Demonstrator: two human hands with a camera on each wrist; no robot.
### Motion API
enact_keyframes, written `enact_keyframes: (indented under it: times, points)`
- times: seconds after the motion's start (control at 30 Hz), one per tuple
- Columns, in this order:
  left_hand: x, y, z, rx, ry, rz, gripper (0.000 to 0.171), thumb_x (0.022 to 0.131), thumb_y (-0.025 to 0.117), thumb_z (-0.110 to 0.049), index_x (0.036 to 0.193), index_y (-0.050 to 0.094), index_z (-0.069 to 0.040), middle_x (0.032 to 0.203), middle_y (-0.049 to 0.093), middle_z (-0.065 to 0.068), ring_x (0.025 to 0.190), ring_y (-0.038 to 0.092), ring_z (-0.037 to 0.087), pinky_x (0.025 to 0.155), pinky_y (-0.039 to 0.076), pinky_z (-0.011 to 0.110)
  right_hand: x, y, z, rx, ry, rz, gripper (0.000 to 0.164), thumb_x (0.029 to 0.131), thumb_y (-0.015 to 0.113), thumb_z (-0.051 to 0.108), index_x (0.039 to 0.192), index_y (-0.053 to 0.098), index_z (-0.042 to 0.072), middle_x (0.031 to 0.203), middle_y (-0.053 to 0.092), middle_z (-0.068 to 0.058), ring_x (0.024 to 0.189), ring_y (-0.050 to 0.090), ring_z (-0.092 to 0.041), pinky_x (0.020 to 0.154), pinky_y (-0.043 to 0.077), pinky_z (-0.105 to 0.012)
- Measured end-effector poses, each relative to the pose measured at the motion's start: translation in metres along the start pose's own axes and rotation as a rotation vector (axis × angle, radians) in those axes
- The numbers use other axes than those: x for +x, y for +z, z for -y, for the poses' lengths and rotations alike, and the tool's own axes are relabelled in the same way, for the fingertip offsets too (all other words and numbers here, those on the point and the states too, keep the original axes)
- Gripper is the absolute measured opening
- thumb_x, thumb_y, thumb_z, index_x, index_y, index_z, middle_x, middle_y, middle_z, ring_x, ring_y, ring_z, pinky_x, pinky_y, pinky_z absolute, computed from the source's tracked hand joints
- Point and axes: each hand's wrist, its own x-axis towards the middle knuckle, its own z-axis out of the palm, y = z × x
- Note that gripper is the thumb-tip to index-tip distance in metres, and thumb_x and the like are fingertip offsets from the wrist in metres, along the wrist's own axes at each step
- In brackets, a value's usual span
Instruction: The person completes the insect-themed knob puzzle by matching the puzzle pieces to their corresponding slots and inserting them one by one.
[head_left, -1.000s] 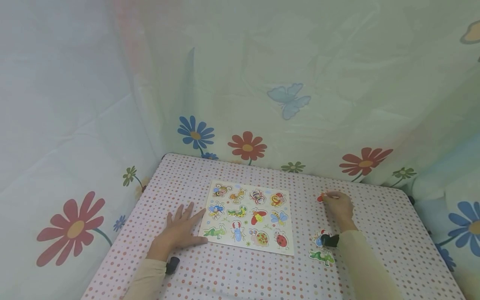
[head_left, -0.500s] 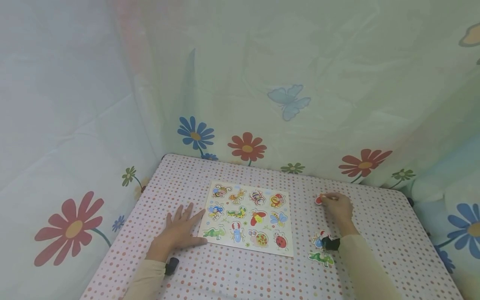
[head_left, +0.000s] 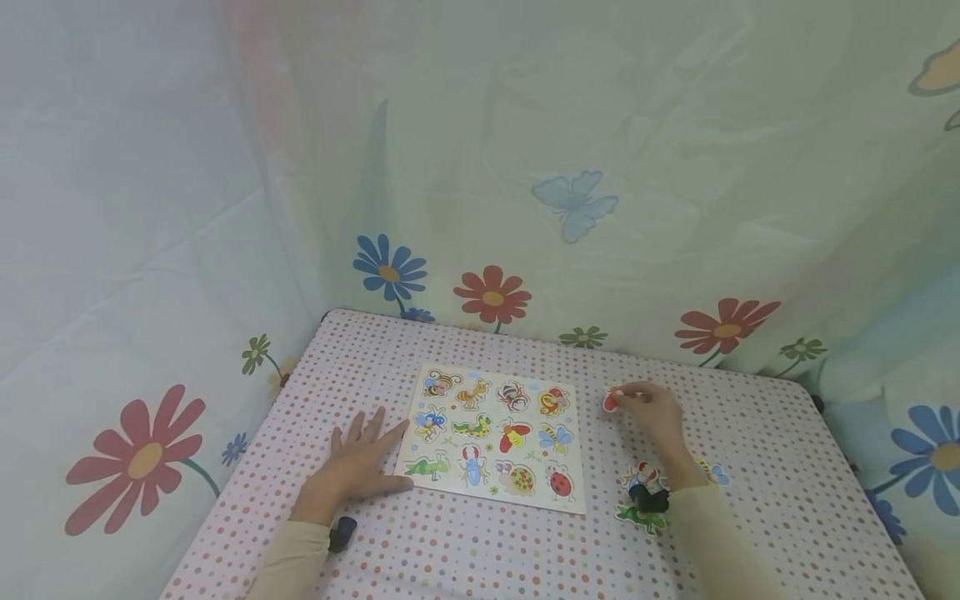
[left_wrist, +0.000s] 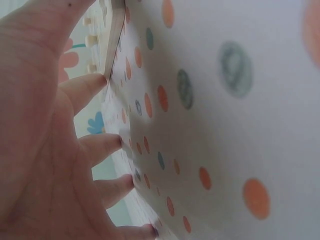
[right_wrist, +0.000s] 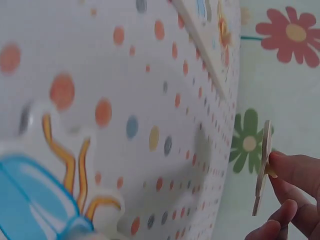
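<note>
A wooden peg puzzle board point(head_left: 491, 500) printed with insects lies mid-table. My left hand point(head_left: 356, 468) is spread flat at its left edge, thumb and index fingertip against it; in the left wrist view the fingertips point(left_wrist: 114, 142) rest on the cloth. To the right of the board my right hand point(head_left: 658, 418) pinches a red insect puzzle piece point(head_left: 611, 400) by its small knob. Seen edge-on in the right wrist view, this piece point(right_wrist: 263, 162) is held up off the table. Most of its picture is hard to make out.
Below my right wrist lie a blue-and-red beetle piece point(head_left: 643, 473) and a green grasshopper piece point(head_left: 641, 521). A yellow-and-blue winged piece point(head_left: 717, 473) shows beside the sleeve, partly hidden. A dotted cloth point(head_left: 450, 550) covers the table; a flower-printed curtain point(head_left: 420, 183) hangs behind.
My right hand has moved left toward the board with the red piece, uncovering the winged piece beside the sleeve. The left hand stays at the board's edge.
</note>
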Motion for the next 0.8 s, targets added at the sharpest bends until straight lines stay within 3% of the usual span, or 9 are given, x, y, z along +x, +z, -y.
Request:
enact_keyframes:
  times: [0.2,0.43,0.8]
  points:
    - [-0.001,0.001,0.000,0.006,0.003,-0.005,0.098,0.077,0.073,-0.067,0.158,0.034,-0.027,0.166,0.011,0.016,0.148,0.004,0.048,0.111,0.001,0.074,-0.016,0.010,0.016,-0.011,-0.062,0.033,0.033,0.091,0.073,0.030,0.109,0.071,0.003,0.100,0.062,-0.017,0.084,0.054,-0.029,0.059,0.048,-0.039]
    - [0.000,0.001,0.000,0.015,-0.003,-0.003,0.098,0.077,0.072,-0.067,0.158,0.033,-0.028,0.166,0.011,0.016,0.148,0.003,0.048,0.111,0.001,0.074,-0.032,0.027,0.032,-0.017,-0.080,0.112,0.031,0.094,0.071,0.026,0.114,0.071,0.002,0.110,0.060,-0.019,0.097,0.052,-0.031,0.067,0.044,-0.035]
    - [-0.001,-0.001,-0.002,-0.001,0.000,-0.007,0.097,0.077,0.073,-0.066,0.157,0.035,-0.027,0.165,0.012,0.018,0.148,0.004,0.049,0.110,0.000,0.074,-0.047,0.060,0.057,-0.021,-0.160,0.143,0.024,0.088,0.078,0.022,0.105,0.074,0.005,0.093,0.059,-0.010,0.080,0.050,-0.024,0.055,0.041,-0.029]
